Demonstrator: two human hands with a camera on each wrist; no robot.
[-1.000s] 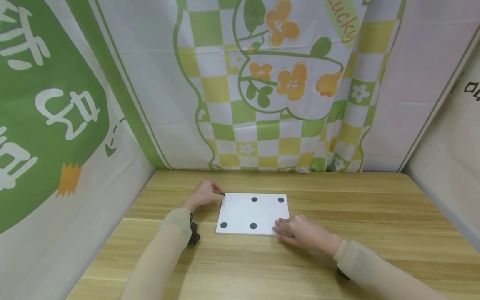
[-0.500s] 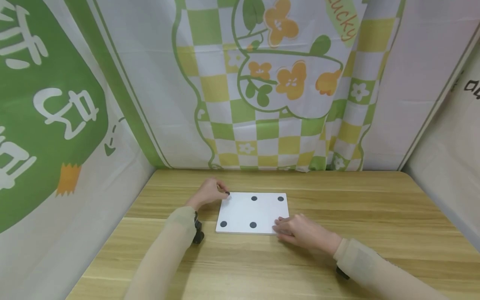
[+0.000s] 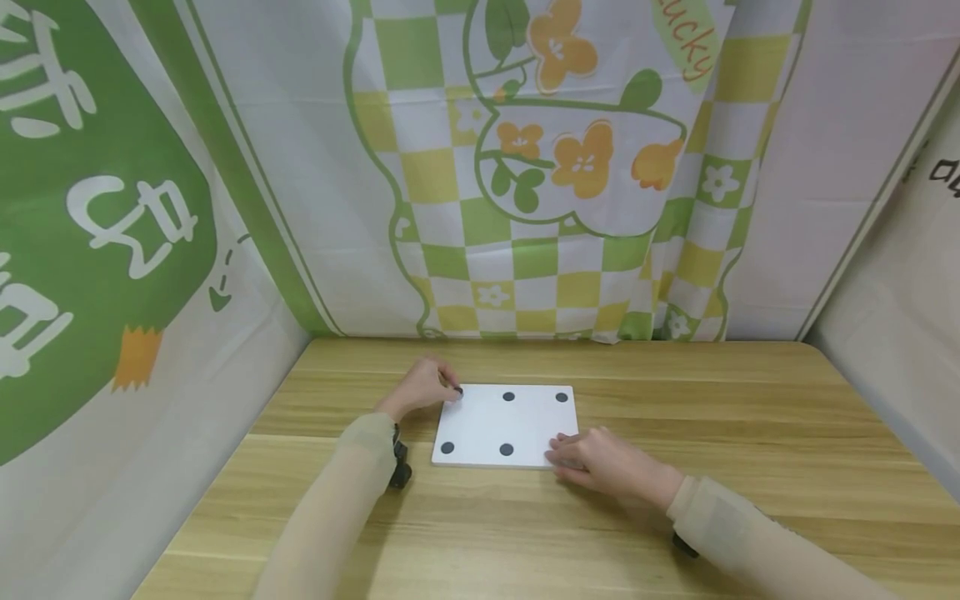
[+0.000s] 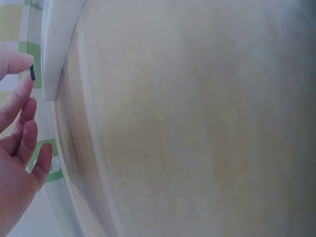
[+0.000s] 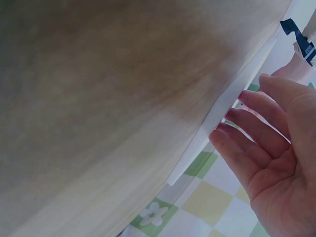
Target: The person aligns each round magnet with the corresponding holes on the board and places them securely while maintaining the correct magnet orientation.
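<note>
A white rectangular board (image 3: 480, 423) lies flat on the wooden table, with several round black dots on its upper face near the edges. At its far left corner my left hand (image 3: 422, 388) pinches a small black disc (image 4: 33, 73) between thumb and forefinger; the left wrist view shows the disc edge-on, just off the board's surface. My right hand (image 3: 603, 463) rests on the near right corner of the board, its fingertips (image 5: 216, 135) touching the top and the fingers gently bent. Whatever lies under those fingers is hidden in the head view.
The wooden table (image 3: 645, 550) reaches back to a checked curtain (image 3: 525, 275) with flower prints. A green and white cloth (image 3: 97, 217) hangs on the left and a pale one (image 3: 907, 275) on the right. Each wrist wears a black device.
My left hand has moved slightly right with the black disc, from the board's far left corner edge to just over the corner. The right hand and the board have stayed in place.
</note>
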